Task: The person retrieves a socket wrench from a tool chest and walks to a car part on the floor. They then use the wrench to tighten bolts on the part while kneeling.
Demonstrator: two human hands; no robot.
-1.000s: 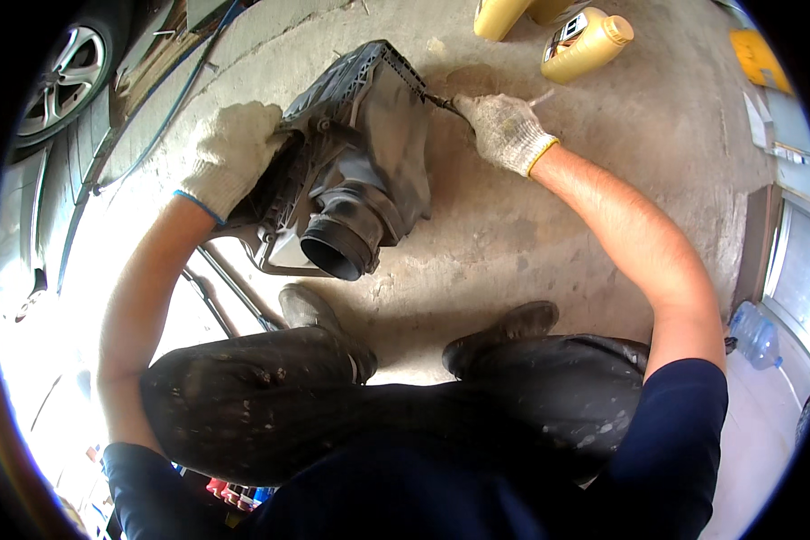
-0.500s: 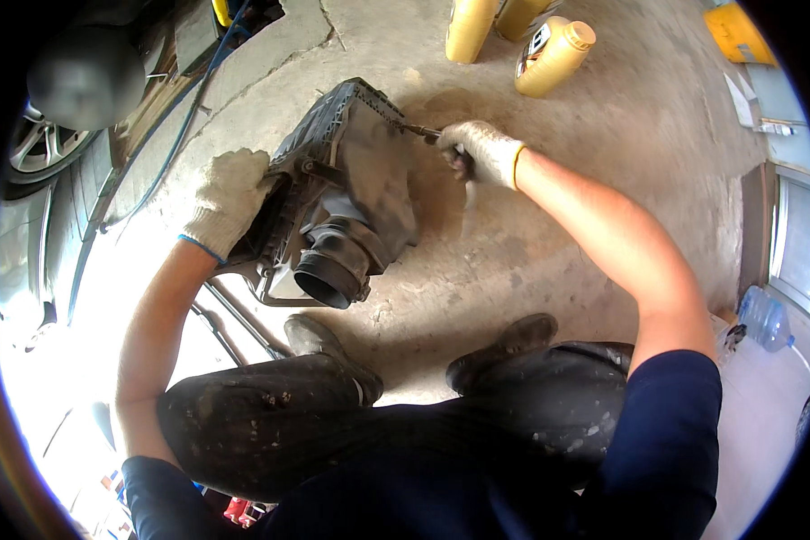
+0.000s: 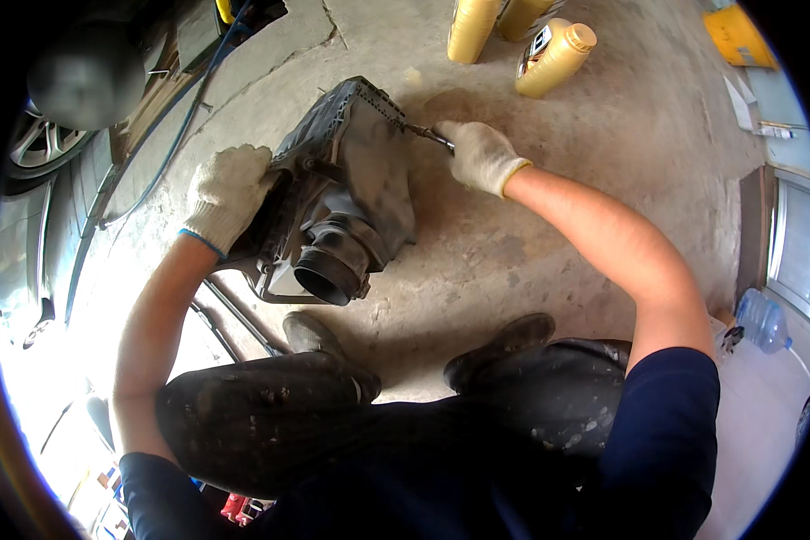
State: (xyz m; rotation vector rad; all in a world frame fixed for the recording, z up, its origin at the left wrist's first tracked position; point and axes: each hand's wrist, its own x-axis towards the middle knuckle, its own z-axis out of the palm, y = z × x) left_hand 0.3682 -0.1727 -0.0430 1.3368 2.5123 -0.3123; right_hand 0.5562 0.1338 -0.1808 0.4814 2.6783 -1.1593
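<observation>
A dusty black plastic housing [image 3: 369, 180] with a round ribbed outlet [image 3: 324, 274] lies tilted on the concrete in front of me. My left hand [image 3: 225, 193], in a white knit glove, grips its left edge, fingertips partly hidden behind the rim. At the housing's upper right edge, my gloved right hand [image 3: 481, 157] is closed on the handle of a slim metal tool [image 3: 432, 135], whose far end meets the perforated rim. The tool's exact tip is too small to make out.
Yellow jugs [image 3: 549, 58] stand at the back, a yellow container [image 3: 738, 36] at right. A car wheel [image 3: 49, 144] and blue hose [image 3: 189, 117] are at left. Metal rods [image 3: 243, 319] lie by my boots [image 3: 499, 351]; a plastic water bottle [image 3: 763, 319] sits by the right wall.
The whole scene shifted down in the view as my head moved. Since half a second ago, my right hand has turned on the tool, its wrist now slightly lower; my left hand still grips the housing.
</observation>
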